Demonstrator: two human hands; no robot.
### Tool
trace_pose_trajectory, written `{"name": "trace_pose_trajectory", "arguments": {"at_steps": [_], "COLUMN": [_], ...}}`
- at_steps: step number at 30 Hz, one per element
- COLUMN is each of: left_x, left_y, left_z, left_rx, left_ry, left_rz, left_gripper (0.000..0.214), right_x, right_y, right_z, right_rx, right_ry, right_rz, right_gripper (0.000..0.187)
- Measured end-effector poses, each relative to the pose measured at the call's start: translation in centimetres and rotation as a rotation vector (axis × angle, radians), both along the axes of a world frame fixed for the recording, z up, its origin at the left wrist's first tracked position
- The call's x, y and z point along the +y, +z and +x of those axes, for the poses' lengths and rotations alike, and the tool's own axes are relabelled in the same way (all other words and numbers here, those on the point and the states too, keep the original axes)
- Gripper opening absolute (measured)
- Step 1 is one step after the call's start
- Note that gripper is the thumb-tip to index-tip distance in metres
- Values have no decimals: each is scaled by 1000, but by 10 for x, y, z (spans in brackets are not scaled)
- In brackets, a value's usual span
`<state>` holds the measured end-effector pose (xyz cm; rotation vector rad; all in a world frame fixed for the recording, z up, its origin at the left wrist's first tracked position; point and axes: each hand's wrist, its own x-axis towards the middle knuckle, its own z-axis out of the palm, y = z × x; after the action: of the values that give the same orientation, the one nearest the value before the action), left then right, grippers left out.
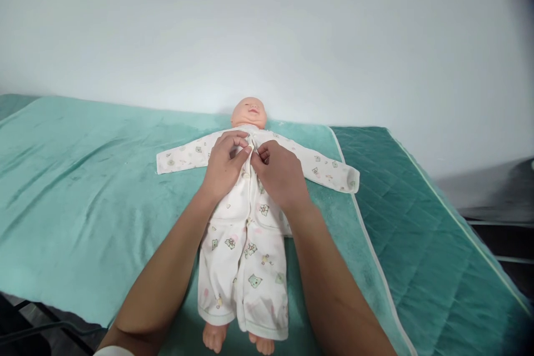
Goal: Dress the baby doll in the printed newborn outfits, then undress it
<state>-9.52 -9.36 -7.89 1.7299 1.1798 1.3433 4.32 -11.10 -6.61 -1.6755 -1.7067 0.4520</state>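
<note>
A baby doll lies on its back, head away from me and bare feet toward me. It wears a white long-sleeved baby shirt with small printed animals and matching trousers. Both sleeves are spread out to the sides. My left hand pinches the edge of the shirt's front opening below the neck. Facing it, my right hand pinches the other side of the same opening, its fingertips partly hidden. Below my hands, a button shows on the shirt front.
A light green blanket lies under the doll, over a darker green quilted cover that shows on the right. Behind the bed rises a plain white wall. Dark metal bars show at the lower left and right edges.
</note>
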Motion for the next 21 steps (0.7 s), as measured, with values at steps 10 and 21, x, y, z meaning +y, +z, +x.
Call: {"name": "trace_pose_trajectory", "arguments": {"at_steps": [10,21], "left_x": [-1,-1], "left_y": [3,3], "left_z": [2,-1], "left_rx": [101,52], "left_ry": [34,-9], "left_rz": [-13,-43], "left_gripper": [7,8], "right_x": [9,6], "right_y": [-4,-6], "right_z": [23,11], "right_rx": [529,816], "right_ry": [110,106], "right_rz": [-151,-88], "right_gripper": [20,17]}}
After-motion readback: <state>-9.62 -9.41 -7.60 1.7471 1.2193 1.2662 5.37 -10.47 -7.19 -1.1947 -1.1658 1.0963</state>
